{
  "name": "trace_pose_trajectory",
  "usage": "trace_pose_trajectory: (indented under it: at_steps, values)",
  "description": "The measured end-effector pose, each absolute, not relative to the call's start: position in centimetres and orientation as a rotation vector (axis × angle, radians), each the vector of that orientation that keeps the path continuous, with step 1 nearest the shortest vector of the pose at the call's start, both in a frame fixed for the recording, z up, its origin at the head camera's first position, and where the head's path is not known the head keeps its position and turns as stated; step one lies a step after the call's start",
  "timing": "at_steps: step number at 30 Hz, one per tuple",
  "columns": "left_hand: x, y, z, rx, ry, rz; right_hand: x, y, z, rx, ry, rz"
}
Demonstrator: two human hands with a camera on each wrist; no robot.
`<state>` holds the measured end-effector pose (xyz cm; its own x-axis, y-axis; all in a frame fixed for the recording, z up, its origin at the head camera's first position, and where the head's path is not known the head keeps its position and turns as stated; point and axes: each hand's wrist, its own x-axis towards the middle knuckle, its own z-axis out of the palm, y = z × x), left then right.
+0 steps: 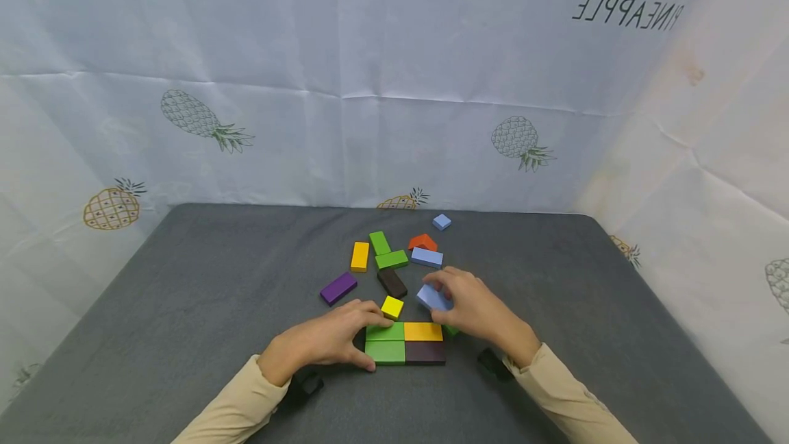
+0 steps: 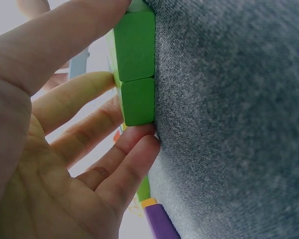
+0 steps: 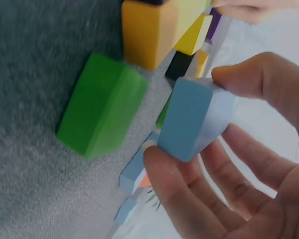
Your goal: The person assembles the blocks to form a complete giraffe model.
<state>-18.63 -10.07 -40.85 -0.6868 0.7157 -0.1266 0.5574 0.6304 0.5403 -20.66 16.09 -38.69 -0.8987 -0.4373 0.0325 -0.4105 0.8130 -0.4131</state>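
Note:
My left hand (image 1: pixel 329 334) holds the left end of a flat two-by-two arrangement, thumb at the near corner and fingers at the far side. This end is two green blocks (image 1: pixel 385 353); an orange-yellow block (image 1: pixel 423 331) and a dark brown block (image 1: pixel 425 353) adjoin them on the right. Between thumb and fingers, my right hand (image 1: pixel 473 305) pinches a light blue block (image 3: pixel 187 119), tilted and raised over the cloth. Under that hand lies another green block (image 3: pixel 102 107), mostly hidden from the head view. A yellow cube (image 1: pixel 392 307) sits just beyond the left fingertips.
Farther back lie a purple block (image 1: pixel 339 288), a dark brown block (image 1: pixel 392 283), an orange-yellow block (image 1: pixel 360 257), two green blocks (image 1: pixel 392 260), a blue block (image 1: pixel 427 257), a red-orange piece (image 1: pixel 423 242) and a small blue block (image 1: pixel 442 222). A pineapple-print curtain (image 1: pixel 370 142) hangs behind the grey table (image 1: pixel 246 279).

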Motion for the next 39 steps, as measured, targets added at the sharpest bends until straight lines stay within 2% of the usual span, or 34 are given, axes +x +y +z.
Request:
trace_pose_trajectory:
  at_steps: [39]
  values:
    - [-18.5,-10.0,-40.8,1.012,2.537,0.679,-14.9,17.0,-38.9,-0.541,2.742,-0.808]
